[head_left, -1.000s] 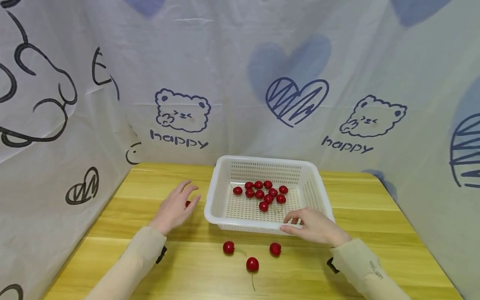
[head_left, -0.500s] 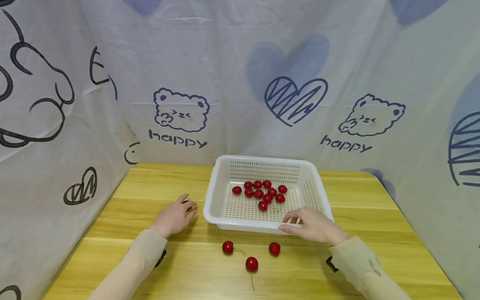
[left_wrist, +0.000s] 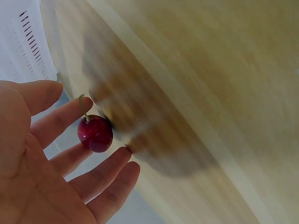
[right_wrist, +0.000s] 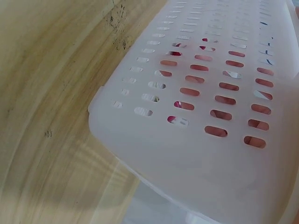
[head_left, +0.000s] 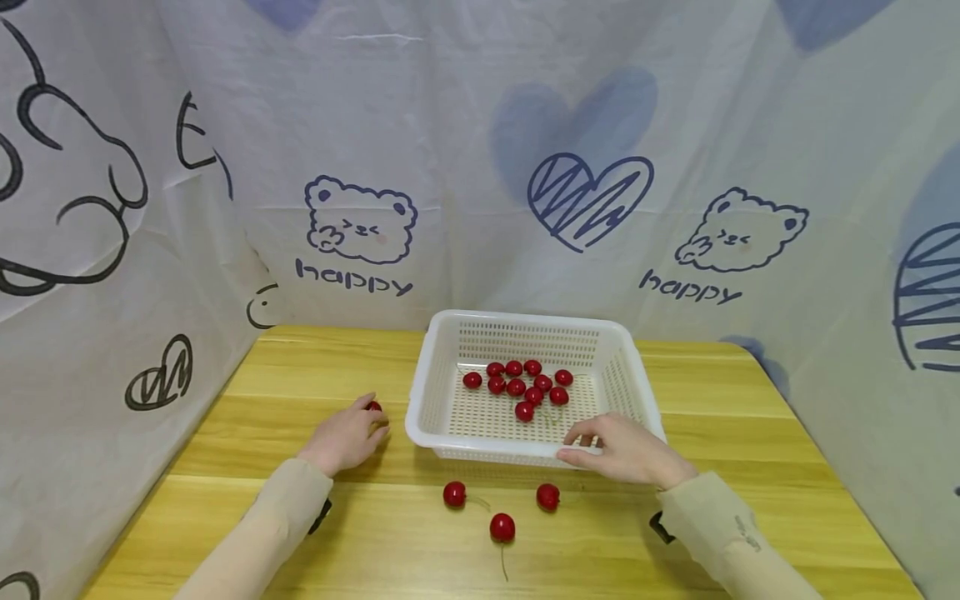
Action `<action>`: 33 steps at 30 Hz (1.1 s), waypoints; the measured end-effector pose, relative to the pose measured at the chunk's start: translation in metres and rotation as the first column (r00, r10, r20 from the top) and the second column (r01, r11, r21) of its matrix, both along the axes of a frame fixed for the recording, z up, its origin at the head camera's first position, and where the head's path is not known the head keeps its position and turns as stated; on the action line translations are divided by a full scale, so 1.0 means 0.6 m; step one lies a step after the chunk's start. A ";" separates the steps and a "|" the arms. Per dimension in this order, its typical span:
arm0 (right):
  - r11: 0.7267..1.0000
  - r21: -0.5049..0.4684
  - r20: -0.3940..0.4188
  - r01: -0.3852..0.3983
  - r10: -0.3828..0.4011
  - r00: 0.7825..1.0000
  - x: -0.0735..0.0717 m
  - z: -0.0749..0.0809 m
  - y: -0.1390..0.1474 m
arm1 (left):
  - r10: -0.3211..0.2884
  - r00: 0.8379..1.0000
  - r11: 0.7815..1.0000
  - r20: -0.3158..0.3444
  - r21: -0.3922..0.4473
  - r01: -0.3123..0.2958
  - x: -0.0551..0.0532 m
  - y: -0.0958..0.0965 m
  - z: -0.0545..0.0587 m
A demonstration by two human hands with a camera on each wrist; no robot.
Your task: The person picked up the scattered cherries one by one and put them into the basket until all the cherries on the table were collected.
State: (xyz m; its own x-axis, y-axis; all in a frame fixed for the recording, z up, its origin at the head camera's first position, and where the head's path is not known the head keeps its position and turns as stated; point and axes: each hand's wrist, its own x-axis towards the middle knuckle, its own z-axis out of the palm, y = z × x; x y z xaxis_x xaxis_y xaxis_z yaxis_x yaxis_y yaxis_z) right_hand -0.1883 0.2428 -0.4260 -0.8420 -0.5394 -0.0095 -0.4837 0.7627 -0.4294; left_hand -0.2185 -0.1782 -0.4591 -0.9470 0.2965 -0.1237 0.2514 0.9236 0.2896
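Observation:
My left hand (head_left: 341,437) is low over the table left of the basket, its fingers around a red cherry (left_wrist: 95,134) with a short green stem. In the left wrist view the thumb is apart from the cherry and the fingers are spread and loosely bent beside it. My right hand (head_left: 630,450) grips the front rim of the white plastic basket (head_left: 487,447), thumb outside and fingers inside. Through the slots of the basket wall (right_wrist: 154,149), the right wrist view shows bits of the fingers. Several cherries (head_left: 515,387) lie on the basket floor.
Three more cherries with stems lie on the wooden table (head_left: 750,433) before the basket: a left one (head_left: 454,494), a right one (head_left: 547,497) and a nearest one (head_left: 502,527). A printed cloth (head_left: 465,167) hangs behind and along both sides of the table.
My left hand has moved down and slightly left, its fingers drawing in around the cherry beside the basket. The right hand keeps its grip on the rim.

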 end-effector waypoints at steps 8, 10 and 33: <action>1.000 0.005 0.006 0.001 -0.001 1.000 -0.001 0.001 -0.001 | 0.000 1.000 1.000 0.000 0.005 0.000 0.001 0.001 0.008; 1.000 0.004 0.008 0.001 -0.001 1.000 -0.001 0.002 -0.003 | 0.000 1.000 1.000 -0.008 0.011 0.000 0.001 0.001 0.010; 1.000 -0.001 0.011 -0.008 0.008 1.000 -0.008 0.002 -0.015 | -0.002 0.997 0.997 -0.075 0.074 0.008 -0.005 -0.010 0.021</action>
